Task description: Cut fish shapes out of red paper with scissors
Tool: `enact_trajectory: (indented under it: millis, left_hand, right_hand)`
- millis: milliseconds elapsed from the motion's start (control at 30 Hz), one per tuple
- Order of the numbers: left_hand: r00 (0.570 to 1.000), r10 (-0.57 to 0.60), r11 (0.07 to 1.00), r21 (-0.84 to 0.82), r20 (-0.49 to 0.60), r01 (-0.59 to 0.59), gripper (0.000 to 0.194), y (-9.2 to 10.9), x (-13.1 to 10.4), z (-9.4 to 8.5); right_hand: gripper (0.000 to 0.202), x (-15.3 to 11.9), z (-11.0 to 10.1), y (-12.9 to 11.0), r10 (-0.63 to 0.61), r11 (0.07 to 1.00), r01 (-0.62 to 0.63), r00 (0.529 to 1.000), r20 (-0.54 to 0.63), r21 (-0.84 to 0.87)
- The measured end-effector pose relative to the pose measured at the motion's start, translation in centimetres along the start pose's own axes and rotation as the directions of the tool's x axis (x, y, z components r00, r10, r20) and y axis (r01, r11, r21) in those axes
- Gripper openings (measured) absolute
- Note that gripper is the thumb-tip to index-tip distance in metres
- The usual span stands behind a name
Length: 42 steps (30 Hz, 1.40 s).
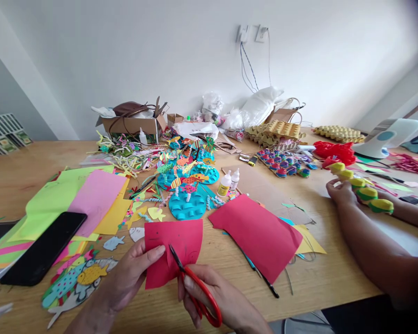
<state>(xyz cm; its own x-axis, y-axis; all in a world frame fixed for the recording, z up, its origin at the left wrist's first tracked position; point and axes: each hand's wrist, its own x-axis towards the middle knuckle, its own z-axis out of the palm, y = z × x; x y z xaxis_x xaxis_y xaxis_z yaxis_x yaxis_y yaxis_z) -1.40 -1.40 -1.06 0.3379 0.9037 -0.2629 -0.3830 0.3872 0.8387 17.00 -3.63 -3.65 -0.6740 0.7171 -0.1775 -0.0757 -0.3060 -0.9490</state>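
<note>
My left hand (135, 269) pinches the left side of a red sheet of paper (191, 236), thumb on top, holding it up over the table's front edge. Faint pencil marks show on the sheet. A pair of red-handled scissors (209, 297) is gripped in my right hand (212, 292), its dark blades lying against the middle of the sheet. Right of my hands lies a larger red sheet (257, 236). To the left are paper fish cutouts (92, 274) in yellow, blue and grey, with a black phone (43, 248) beside them.
Blue bumpy discs (188, 204) with paper fish stand ahead, next to glue bottles (225, 184). Coloured paper (59, 195) is stacked at left. At right, a co-worker's hands (344, 192) hold a yellow-green egg-carton strip (365, 192). Boxes (132, 125) and egg trays (277, 132) line the back.
</note>
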Motion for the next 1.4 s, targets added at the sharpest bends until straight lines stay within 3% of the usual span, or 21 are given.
enact_trajectory:
  millis: [300,433,600,733,967,1167,1400]
  left_hand:
    - [1.000,-0.003,0.994,0.107,-0.031,0.006,0.020,0.6,-0.2,-0.7]
    - [0.998,-0.029,0.998,0.050,-0.054,0.032,0.023,0.6,-0.2,-0.7]
    - [0.992,0.032,0.999,0.000,-0.122,-0.033,0.026,0.4,-0.1,-0.3]
    - [0.995,0.032,0.999,-0.017,-0.093,-0.033,0.023,0.4,-0.1,-0.4]
    - [0.989,-0.010,0.998,-0.068,-0.145,0.001,0.016,0.3,-0.3,-0.2]
    - [0.988,0.014,0.995,-0.093,-0.154,-0.028,0.012,-0.7,-0.1,0.6]
    - [0.978,0.024,0.986,-0.159,-0.207,-0.058,0.011,-1.8,0.0,1.1]
  right_hand:
    - [0.046,0.1,0.3,0.1,0.006,0.990,-0.015,0.998,-0.068,-0.140]
    - [0.046,0.2,0.6,0.2,0.004,0.990,-0.013,0.998,-0.063,-0.143]
    - [0.051,0.5,0.9,0.4,0.029,0.997,-0.029,1.000,-0.003,-0.065]
    - [0.052,0.7,1.1,0.6,0.055,0.997,-0.057,0.998,-0.041,-0.058]
    - [0.056,0.7,1.4,0.1,0.010,0.991,-0.021,0.997,-0.076,-0.135]
    - [0.055,1.0,1.7,0.0,0.011,0.999,-0.016,0.992,-0.125,-0.040]
    - [0.056,1.4,2.0,1.0,-0.064,0.995,0.049,0.982,-0.180,-0.087]
